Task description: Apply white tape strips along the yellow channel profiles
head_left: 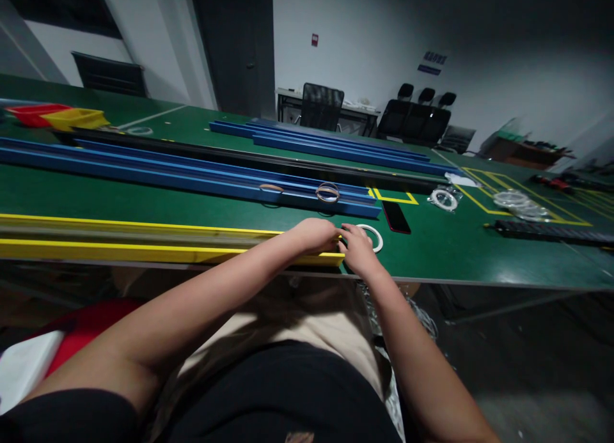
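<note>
A long yellow channel rail (144, 238) lies along the near edge of the green table (455, 257). My left hand (314, 234) rests curled on the rail's right end. My right hand (357, 248) meets it there, fingers pinched together at the rail's tip. What the fingers pinch is too small to make out. A white tape ring (377, 233) lies on the table just beyond my right hand.
Blue rails (192, 174) run across the table behind, with two tape rolls (328, 192) on them. A black phone (396, 217) lies right of the ring. More white rings (444, 199), a black strip (551, 231), red and yellow bins (57, 116) and chairs (320, 106) sit farther off.
</note>
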Tool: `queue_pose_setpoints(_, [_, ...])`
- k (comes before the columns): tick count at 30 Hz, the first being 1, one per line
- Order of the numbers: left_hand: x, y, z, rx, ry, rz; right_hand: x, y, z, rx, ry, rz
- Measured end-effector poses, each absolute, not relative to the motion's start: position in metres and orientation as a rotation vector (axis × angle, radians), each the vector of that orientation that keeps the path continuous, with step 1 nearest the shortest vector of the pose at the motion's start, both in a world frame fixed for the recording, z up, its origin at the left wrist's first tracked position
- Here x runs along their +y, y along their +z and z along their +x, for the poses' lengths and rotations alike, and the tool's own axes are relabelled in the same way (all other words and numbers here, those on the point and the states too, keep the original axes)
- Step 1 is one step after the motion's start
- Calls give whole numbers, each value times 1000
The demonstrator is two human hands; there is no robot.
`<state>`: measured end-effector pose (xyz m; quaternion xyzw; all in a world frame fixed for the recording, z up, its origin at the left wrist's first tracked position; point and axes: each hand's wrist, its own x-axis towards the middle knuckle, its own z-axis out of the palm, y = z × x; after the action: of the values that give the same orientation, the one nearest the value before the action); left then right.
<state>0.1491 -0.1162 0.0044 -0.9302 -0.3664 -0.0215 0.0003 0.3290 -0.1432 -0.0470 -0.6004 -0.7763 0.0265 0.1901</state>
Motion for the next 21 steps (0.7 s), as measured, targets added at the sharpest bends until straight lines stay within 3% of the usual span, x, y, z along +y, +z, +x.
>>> queue_pose_setpoints(10, [-113, 4, 146, -1199, -34, -2939, -136, -41, 336, -2072, -139, -1739])
queue_pose_setpoints(16, [-117, 17, 137, -1260, -148, -2966, -153, -40, 328, -1713, 323, -1242])
queue_pose_setpoints(21, [-136, 33, 98, -1362, -209, -3014, -169, -44, 326, -2057, 549, -1038])
